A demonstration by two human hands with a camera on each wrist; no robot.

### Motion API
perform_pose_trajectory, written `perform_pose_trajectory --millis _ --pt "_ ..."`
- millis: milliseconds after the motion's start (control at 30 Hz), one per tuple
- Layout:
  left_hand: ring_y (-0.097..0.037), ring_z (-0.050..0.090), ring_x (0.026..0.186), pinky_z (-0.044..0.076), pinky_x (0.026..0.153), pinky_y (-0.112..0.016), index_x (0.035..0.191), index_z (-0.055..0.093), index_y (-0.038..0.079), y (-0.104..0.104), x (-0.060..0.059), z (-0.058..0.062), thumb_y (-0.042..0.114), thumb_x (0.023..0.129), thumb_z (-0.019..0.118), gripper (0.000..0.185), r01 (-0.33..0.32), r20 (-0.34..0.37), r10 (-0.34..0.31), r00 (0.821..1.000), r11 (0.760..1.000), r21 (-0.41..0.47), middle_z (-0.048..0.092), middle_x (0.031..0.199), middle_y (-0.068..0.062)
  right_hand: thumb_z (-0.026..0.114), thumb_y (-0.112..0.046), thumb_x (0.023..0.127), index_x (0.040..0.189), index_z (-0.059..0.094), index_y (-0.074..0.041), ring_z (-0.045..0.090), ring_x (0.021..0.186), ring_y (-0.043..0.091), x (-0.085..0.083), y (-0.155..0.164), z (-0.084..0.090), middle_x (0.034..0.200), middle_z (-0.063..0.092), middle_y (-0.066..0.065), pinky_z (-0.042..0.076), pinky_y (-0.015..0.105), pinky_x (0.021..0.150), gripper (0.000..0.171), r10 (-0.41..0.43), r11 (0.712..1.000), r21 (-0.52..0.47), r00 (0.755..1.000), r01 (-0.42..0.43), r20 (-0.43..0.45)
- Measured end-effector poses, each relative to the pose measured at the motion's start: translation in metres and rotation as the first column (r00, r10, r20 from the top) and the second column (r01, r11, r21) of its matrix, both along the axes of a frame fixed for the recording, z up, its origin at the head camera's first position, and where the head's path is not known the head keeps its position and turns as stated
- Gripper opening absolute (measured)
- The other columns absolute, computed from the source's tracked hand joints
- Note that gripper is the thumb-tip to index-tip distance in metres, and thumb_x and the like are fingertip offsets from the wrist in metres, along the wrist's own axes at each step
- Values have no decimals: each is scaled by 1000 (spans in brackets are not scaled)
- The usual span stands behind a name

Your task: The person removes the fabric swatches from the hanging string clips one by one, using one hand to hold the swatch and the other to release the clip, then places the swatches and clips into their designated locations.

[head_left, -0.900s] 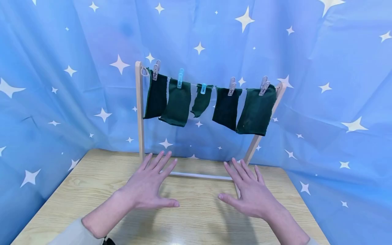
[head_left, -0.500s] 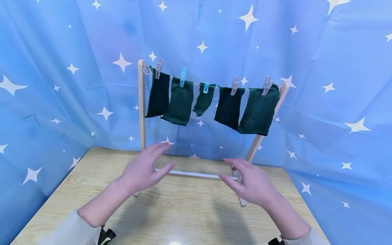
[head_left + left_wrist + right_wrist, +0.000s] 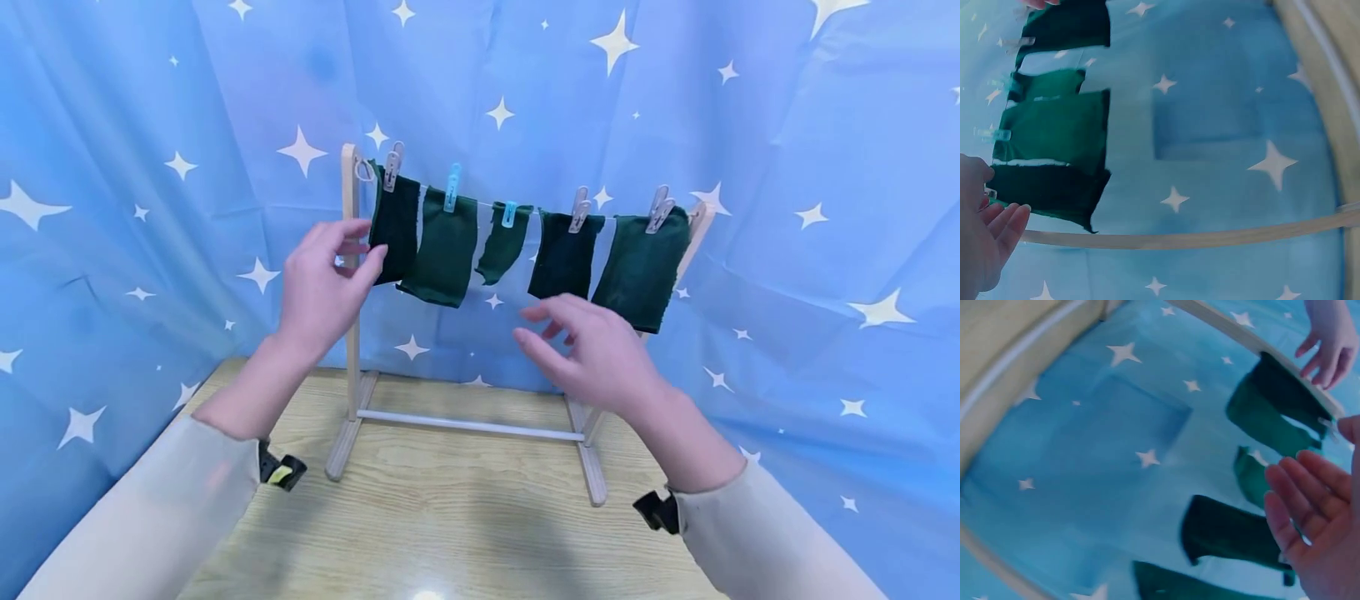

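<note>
Several green cloths hang by clothespins on a thin cord. The leftmost is a dark green cloth (image 3: 397,223) under a grey clothespin (image 3: 391,171). My left hand (image 3: 318,279) is raised at its left edge, thumb and fingers parted around a gap. My right hand (image 3: 592,354) hovers in front of another dark green cloth (image 3: 564,254) and overlaps its lower edge, fingers bent loosely and holding nothing. Between them hang a wide green cloth (image 3: 444,250) with a blue clothespin (image 3: 452,190) and a small green scrap (image 3: 504,246). The right wrist view shows my right palm (image 3: 1319,519) with fingers spread.
The wooden rack has a left post (image 3: 352,333), a right post (image 3: 693,237) and a white lower bar (image 3: 468,426). It stands on a wood-grain table (image 3: 420,517). Behind hangs a blue star-patterned curtain (image 3: 225,108). A green cloth (image 3: 645,267) hangs at the right end.
Both hands have risen from low over the table to the cloths, the left one higher and further left. Their fingers went from spread straight to loosely bent. The cloths still hang in place.
</note>
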State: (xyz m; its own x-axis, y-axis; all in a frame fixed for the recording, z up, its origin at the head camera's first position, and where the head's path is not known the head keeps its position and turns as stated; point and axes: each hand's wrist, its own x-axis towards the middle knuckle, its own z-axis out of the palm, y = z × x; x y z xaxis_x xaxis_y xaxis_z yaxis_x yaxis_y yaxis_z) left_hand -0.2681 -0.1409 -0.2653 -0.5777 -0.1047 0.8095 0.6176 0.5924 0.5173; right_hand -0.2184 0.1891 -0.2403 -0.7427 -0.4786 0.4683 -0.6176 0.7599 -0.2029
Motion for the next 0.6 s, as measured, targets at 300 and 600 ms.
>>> perform_pose_trajectory --millis 300,600 --pt "-34 75 90 61 82 -44 139 73 1 7 -20 23 23 106 76 39 -137 16 138 990 990 -30 79 125 -19 66 -36 111 126 79 -16 69 88 13 -14 -30 45 114 77 0 57 39 76 28 56 992 -116 998 -57 -17" --pt "-33 78 67 40 59 -3 147 70 9 13 -23 32 25 108 73 42 -119 68 117 991 993 20 79 131 -17 65 -36 111 128 79 -15 66 86 19 -30 -60 77 114 78 3 55 43 84 30 44 985 -168 999 -45 -12"
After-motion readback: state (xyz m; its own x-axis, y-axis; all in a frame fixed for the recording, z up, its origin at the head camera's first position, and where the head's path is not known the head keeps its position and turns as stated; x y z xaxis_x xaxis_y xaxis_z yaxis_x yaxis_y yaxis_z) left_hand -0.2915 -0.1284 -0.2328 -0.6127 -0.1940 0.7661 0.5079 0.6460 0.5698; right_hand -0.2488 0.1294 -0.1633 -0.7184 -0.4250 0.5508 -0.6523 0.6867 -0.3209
